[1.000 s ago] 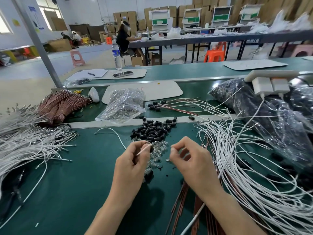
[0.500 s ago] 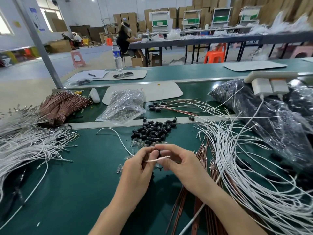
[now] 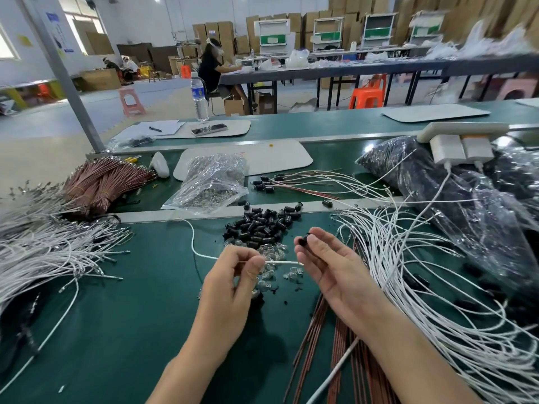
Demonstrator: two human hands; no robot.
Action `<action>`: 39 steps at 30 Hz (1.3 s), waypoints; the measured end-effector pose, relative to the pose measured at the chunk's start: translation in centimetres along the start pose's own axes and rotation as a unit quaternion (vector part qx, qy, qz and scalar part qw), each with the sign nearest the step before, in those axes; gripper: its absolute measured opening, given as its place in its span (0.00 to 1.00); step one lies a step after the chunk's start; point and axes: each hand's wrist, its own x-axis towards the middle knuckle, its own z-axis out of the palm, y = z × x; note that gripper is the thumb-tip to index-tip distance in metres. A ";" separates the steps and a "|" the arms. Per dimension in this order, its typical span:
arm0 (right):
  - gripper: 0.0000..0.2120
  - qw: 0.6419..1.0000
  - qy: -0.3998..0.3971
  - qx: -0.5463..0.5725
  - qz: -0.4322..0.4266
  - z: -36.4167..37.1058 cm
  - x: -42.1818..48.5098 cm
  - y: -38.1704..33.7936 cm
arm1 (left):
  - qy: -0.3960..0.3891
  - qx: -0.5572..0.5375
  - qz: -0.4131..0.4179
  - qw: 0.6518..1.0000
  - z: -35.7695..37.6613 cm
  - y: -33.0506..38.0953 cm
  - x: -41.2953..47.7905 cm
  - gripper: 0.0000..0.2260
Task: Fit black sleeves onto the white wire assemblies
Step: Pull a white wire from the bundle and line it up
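Note:
My left hand (image 3: 233, 275) pinches a white wire (image 3: 284, 262) near its end, the tip pointing right toward my right palm. The rest of that wire curves away to the left and back over the green mat. My right hand (image 3: 329, 266) holds a small black sleeve (image 3: 303, 239) between thumb and fingertip, a little above and to the right of the wire tip. The sleeve and the wire tip are apart. A pile of loose black sleeves (image 3: 262, 225) lies just behind my hands, with clear small parts (image 3: 272, 253) in front of it.
Many loose white wires (image 3: 423, 272) spread on the right, another bundle (image 3: 43, 252) on the left. Copper-coloured wires (image 3: 99, 185) lie back left and others (image 3: 315, 339) under my right forearm. A clear bag (image 3: 213, 185) and black-filled bags (image 3: 437, 185) sit behind. The green mat (image 3: 116, 330) runs to the front.
My hands have moved apart. My right hand lifted away from the wire and now holds a black sleeve; my left hand keeps pinching the wire, whose tip now points right.

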 end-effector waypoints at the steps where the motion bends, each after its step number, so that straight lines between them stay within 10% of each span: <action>1: 0.14 1.000 0.000 0.014 0.010 0.0 0.0 -0.1 | 0.016 0.011 0.003 1.000 0.0 -0.1 0.0 0.06; 39: 0.15 0.995 -0.062 0.047 0.061 0.9 -0.7 1.3 | 0.014 0.010 -0.013 1.000 0.3 -0.3 -0.1 0.09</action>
